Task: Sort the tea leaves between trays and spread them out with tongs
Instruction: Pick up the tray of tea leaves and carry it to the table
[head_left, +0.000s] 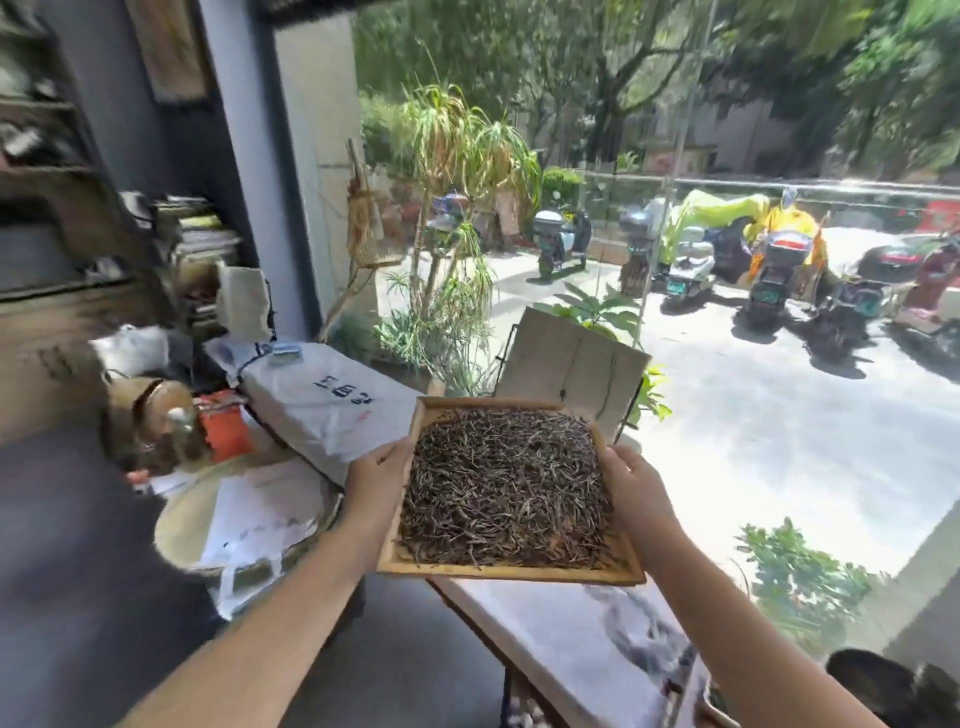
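Observation:
A square wooden tray (511, 571) is held up in front of me, covered with a thick layer of dark, thin tea leaves (506, 488). My left hand (375, 470) grips the tray's left edge with the thumb over the rim. My right hand (631, 480) grips the right edge the same way. The tray hangs above the near end of a long pale table (587, 639). No tongs are visible.
A white cloth sack (322, 400) with dark lettering lies to the left. Below it sits a round woven basket (176, 525) holding white paper. A cardboard-backed stand (571, 358) is behind the tray. A large window shows plants and parked scooters outside.

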